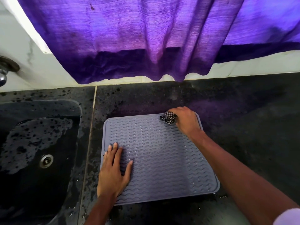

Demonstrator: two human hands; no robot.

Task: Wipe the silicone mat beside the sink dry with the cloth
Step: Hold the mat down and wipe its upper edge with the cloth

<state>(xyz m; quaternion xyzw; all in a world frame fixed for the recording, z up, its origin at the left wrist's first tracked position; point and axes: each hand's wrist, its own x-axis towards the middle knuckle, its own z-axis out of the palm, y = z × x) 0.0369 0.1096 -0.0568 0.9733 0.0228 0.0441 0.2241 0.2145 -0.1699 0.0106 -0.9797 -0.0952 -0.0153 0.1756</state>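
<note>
Dark counter (243, 127), mat (162, 159) — cloth (168, 118) mostly under right hand (186, 120)

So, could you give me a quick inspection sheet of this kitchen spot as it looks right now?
Surface: dark speckled stone counter.
Job's things: grey ribbed silicone mat lies flat; droplets on its right side; black-and-white checked cloth at its far right corner.
Clutter: nothing seen.
Hands: left hand presses flat on the mat; right hand grips the cloth.
Cables: nothing seen.
Surroundings: black sink left, metal tap, purple curtain over white wall.
</note>
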